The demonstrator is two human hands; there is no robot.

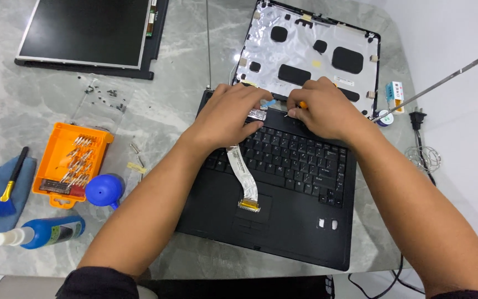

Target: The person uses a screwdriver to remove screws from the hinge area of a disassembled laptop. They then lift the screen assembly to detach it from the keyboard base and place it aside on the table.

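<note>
Both hands up at the laptop's (283,182) hinge edge; left hand (229,117) curled, fingertips pinching the metal end of a flat ribbon cable (243,169) that trails down over the keyboard to the touchpad; right hand (327,111) closed round a small orange-tipped screwdriver (300,106), its tip just beside that connector; bare lid shell (311,52) lies behind the laptop; left of the laptop on the desk (23,105), an orange bit tray (72,163), blue blower (105,190), loose screws (106,97).
</note>
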